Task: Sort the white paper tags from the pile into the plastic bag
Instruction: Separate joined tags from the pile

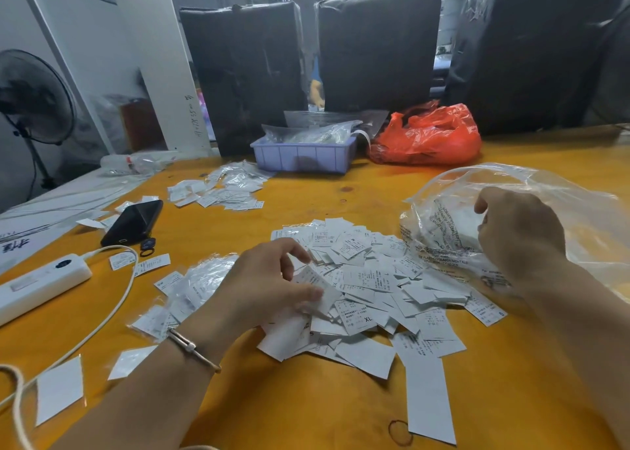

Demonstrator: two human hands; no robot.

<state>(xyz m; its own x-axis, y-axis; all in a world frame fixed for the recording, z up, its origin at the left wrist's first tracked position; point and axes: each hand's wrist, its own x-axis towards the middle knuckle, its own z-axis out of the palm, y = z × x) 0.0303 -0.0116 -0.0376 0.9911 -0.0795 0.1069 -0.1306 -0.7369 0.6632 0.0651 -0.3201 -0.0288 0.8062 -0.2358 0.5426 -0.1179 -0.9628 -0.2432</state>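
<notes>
Item: pile of white tags point(371, 279), lying just left of the plastic bag point(511, 218); left hand point(266, 286) pinching a tag point(317, 287) at the pile; right hand point(514, 231) gripping the bag's mouth; advisable: keeping that mouth spread wide

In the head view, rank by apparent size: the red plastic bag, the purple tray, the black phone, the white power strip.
1. Red plastic bag
2. Purple tray, slightly smaller
3. and 4. White power strip and black phone: similar; the strip is cropped and nearer the camera, so unranked.
</notes>
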